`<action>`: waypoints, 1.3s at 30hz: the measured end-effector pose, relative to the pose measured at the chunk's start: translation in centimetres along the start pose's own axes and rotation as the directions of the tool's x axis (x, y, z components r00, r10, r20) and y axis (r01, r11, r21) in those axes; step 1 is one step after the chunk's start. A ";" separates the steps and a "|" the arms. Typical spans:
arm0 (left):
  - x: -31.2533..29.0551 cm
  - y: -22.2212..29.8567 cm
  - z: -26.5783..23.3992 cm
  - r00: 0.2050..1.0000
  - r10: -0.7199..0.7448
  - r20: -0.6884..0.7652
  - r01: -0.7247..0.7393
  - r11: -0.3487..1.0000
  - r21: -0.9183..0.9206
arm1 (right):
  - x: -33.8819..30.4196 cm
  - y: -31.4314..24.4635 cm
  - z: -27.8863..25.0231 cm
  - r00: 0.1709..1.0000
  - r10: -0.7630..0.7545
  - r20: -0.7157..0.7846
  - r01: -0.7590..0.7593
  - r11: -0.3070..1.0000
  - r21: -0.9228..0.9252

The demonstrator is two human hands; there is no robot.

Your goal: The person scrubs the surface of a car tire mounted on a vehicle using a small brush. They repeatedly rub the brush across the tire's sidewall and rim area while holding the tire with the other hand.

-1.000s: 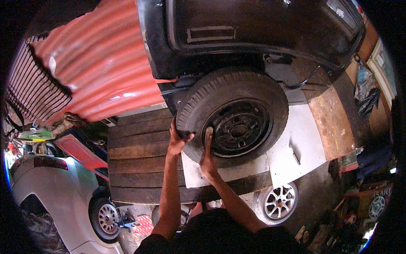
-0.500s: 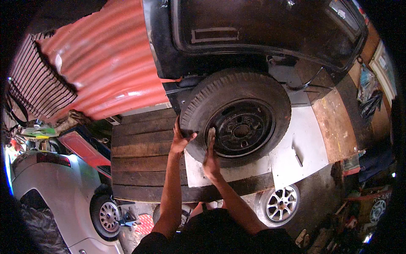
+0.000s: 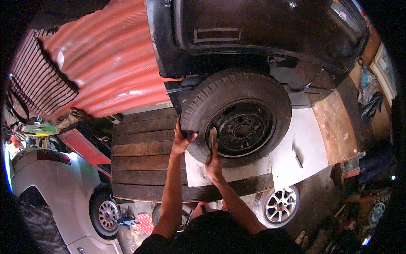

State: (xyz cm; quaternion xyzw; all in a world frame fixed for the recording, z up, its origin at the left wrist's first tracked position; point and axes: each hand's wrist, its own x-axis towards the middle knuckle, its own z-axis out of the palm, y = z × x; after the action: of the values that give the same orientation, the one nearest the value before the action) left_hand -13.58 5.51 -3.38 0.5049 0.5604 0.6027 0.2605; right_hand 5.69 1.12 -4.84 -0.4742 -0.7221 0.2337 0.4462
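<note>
A wheel, a thick black tyre point(image 3: 253, 86) on a black steel rim point(image 3: 262, 114), seems to stand on its edge on the plank bench point(image 3: 141, 148), its face turned to the person. A white sheet point(image 3: 277, 171) lies under its lower side; whether the tyre leans on the dark panel point(image 3: 270, 25) behind it, I can't tell from here.

The person's left hand point(image 3: 182, 143) is on the tyre's left edge, thumb over the sidewall and fingers spread wide along the tread side, straddling the edge. The right hand point(image 3: 214, 166) has its fingers closed around a slim tool point(image 3: 214, 134) with a tan top, pointing up at the left border of the rim; its exact kind I can't make out.

To the right, a slim grey, pen-like item point(image 3: 297, 159) lies on the white sheet. On the floor past the bench's near edge is a pale spoked wheel point(image 3: 280, 206), and off to the left a silver car point(image 3: 69, 190).

As for lettering, a short pale marking point(image 3: 341, 16) shows near the dark panel's upper right, and a reddish board point(image 3: 367, 202) low on the right carries light capitals, cut short by shadow. The dark panel also bears a pale outlined rectangle point(image 3: 217, 34).
</note>
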 end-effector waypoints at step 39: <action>-2.8 0.0 1.4 0.994 -0.002 -0.105 -0.029 0.955 -0.295 | 6.4 0.0 -8.0 0.990 -0.129 0.053 0.122 0.985 0.119</action>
State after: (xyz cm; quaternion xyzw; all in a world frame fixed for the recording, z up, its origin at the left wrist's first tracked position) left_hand -11.30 3.64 -4.49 0.4318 0.4731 0.7071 0.2994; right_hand 11.67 6.13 1.76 -0.3937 -0.7489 0.2607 0.4648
